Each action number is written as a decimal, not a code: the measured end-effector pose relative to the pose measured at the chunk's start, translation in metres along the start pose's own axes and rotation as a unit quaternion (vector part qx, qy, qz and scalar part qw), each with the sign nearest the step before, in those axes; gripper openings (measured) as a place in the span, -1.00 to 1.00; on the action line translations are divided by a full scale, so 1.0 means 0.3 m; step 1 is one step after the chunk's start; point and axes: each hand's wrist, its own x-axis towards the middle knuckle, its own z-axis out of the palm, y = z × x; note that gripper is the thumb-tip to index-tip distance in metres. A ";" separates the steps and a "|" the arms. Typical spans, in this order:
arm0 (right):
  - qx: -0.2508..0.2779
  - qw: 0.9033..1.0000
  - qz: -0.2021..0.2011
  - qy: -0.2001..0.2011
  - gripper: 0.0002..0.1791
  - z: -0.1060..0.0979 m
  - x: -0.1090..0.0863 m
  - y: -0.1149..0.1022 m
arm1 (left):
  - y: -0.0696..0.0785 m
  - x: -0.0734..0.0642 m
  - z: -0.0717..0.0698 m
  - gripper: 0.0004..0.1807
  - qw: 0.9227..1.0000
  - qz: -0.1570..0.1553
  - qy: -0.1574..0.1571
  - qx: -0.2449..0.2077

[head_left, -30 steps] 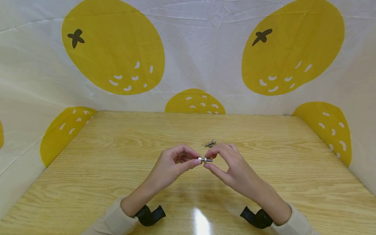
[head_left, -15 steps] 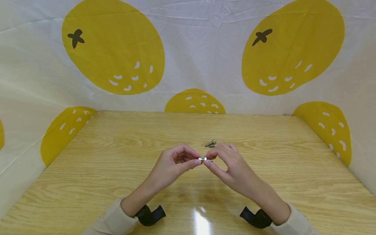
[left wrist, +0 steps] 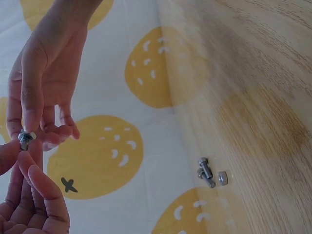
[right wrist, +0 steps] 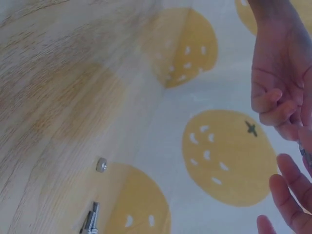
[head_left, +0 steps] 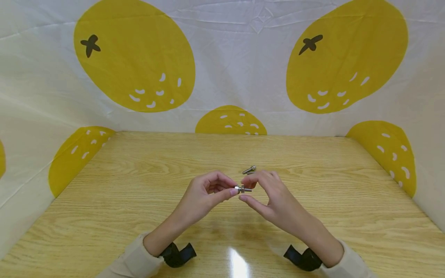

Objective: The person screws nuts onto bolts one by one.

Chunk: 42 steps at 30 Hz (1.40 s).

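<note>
Left hand: pinches the bolt by its head.
Nut: around the shaft, just beside this hand.
Metal feel: likely light, stiff, slick, not fragile; I'd grip the bolt's head and the nut's outer sides.
Loose bolts: on the surface, just beyond my right hand.
Right hand: thumb and forefinger parted around the nut, holding nothing.

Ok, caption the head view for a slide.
Left grip holding a bolt with a nut partway along it, right grip parted around the nut, above a wood-grain table.
</note>
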 end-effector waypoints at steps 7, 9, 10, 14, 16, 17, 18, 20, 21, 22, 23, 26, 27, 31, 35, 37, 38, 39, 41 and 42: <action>0.005 0.999 -0.039 0.020 -0.81 0.001 0.006 0.002 | 0.001 0.001 0.000 -0.82 1.000 0.000 0.001 -0.002; 0.004 0.999 -0.039 0.019 -0.83 0.002 0.006 0.003 | 0.000 0.000 0.000 -0.83 1.000 0.001 0.001 -0.003; 0.004 0.999 -0.038 0.018 -0.84 0.002 0.006 0.004 | 0.000 0.001 0.000 -0.83 1.000 0.001 0.001 -0.003; 0.002 1.000 -0.024 0.007 -0.89 0.005 0.003 0.006 | -0.002 0.000 0.001 -0.83 1.000 0.006 0.001 0.000; 0.002 1.000 -0.011 -0.003 -0.93 0.006 0.001 0.006 | -0.003 0.000 0.002 -0.83 1.000 0.006 -0.001 0.000; 0.003 1.000 -0.003 -0.008 -0.94 0.006 0.000 0.006 | -0.004 0.000 0.002 -0.83 1.000 0.006 -0.002 0.000; 0.003 1.000 0.005 -0.012 -0.94 0.006 0.000 0.005 | -0.004 0.000 0.002 -0.83 1.000 0.006 -0.002 -0.001; 0.004 1.000 0.022 -0.021 -0.92 0.004 -0.002 0.003 | -0.005 0.000 0.003 -0.83 1.000 0.006 -0.004 -0.004; 0.005 0.999 0.031 -0.025 -0.91 0.003 -0.003 0.002 | -0.005 0.000 0.004 -0.83 1.000 0.006 -0.004 -0.003; 0.006 0.999 0.039 -0.029 -0.90 0.001 -0.003 0.000 | -0.005 0.000 0.004 -0.83 1.000 0.007 -0.003 -0.003; 0.006 0.998 0.046 -0.032 -0.86 0.000 -0.004 -0.002 | -0.005 0.000 0.004 -0.83 1.000 0.007 -0.003 -0.003; 0.008 0.998 0.051 -0.037 -0.67 -0.005 -0.005 -0.006 | -0.005 0.000 0.003 -0.83 1.000 0.007 -0.002 -0.002; 0.009 0.998 0.046 -0.037 -0.64 -0.005 -0.004 -0.007 | -0.005 0.000 0.003 -0.83 1.000 0.007 -0.002 -0.002; 0.018 0.999 0.006 -0.028 -0.66 -0.005 0.003 -0.004 | -0.005 0.000 0.003 -0.83 1.000 0.006 -0.001 -0.001; 0.024 0.999 -0.023 -0.017 -0.72 -0.003 0.007 0.001 | -0.004 0.001 0.003 -0.83 1.000 0.006 -0.001 -0.001; 0.025 0.999 -0.029 -0.012 -0.74 -0.002 0.007 0.003 | -0.004 0.001 0.003 -0.83 1.000 0.005 -0.001 -0.001; 0.025 0.999 -0.030 -0.010 -0.75 -0.002 0.008 0.004 | -0.004 0.001 0.003 -0.83 1.000 0.005 -0.001 -0.001; 0.025 0.999 -0.030 -0.009 -0.75 -0.002 0.008 0.005 | -0.003 0.001 0.003 -0.83 1.000 0.004 -0.001 -0.001; 0.023 0.999 -0.032 -0.006 -0.77 -0.001 0.009 0.007 | -0.003 0.001 0.003 -0.84 1.000 0.003 -0.001 -0.001; 0.023 0.999 -0.030 -0.005 -0.77 -0.001 0.010 0.007 | -0.003 0.001 0.003 -0.84 1.000 0.003 -0.001 -0.001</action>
